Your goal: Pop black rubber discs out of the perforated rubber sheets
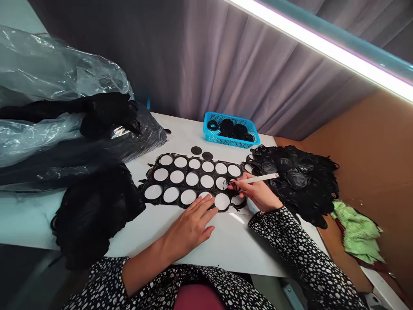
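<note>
A black sheet (195, 174) with rows of round holes lies flat on the white table, and the white surface shows through the holes. My left hand (195, 221) rests on its front edge, fingers spread, holding nothing. Over the sheet's right part, my right hand (256, 193) is closed around a white pen-like tool (263, 177). Thin black strips or rings hang at its fingertips; how they are held is too small to tell. Two black discs (207, 156) lie just behind the sheet.
A blue basket (232, 142) of black rings stands at the back. Black perforated pieces (300, 181) are heaped on the right, beside a green cloth (358, 232). Black material (97, 211) and clear plastic bags (58, 64) fill the left. A bright light tube (322, 47) crosses overhead.
</note>
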Available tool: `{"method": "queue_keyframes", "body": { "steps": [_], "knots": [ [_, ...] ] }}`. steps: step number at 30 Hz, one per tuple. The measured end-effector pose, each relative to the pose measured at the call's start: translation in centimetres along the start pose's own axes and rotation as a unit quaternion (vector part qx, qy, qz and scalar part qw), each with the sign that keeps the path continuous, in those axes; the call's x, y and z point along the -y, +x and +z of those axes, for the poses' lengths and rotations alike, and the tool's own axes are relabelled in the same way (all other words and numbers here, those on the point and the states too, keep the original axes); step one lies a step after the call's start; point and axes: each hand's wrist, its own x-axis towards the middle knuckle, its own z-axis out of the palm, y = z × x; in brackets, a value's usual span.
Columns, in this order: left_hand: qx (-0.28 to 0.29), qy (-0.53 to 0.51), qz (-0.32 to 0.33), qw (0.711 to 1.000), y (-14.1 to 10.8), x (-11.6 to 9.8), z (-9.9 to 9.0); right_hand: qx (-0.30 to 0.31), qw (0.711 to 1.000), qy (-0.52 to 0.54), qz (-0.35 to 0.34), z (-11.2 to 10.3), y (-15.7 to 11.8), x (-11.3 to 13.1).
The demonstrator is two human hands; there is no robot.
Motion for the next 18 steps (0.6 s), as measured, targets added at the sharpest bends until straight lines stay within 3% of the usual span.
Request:
{"method": "queue_keyframes", "body": {
  "steps": [4, 7, 11, 14, 16, 18],
  "knots": [
    [0.024, 0.012, -0.007, 1.000, 2.2, -0.1, 1.0, 0.112, 0.980, 0.121, 0.115, -0.9, -1.2, -0.4],
    [0.039, 0.011, -0.011, 0.999, 3.0, 0.4, 2.4, 0.138, 0.971, 0.151, 0.122, -1.9, -1.8, -0.8],
    [0.051, 0.023, -0.014, 0.998, 3.1, 0.6, 3.3, 0.016, 0.977, 0.208, 0.044, -3.5, -1.2, -0.1],
    [0.059, 0.031, -0.001, 0.998, 2.8, 0.4, 2.3, -0.078, 0.967, 0.242, 0.002, -3.2, -0.1, 0.8],
    [0.046, 0.038, 0.007, 0.998, 2.2, 0.3, 1.1, -0.087, 0.972, 0.216, -0.012, -1.7, 0.3, 1.0],
    [0.010, 0.047, -0.005, 0.999, 1.0, 0.5, -0.1, -0.052, 0.988, 0.143, -0.027, 0.6, 0.3, 0.7]
  ]
}}
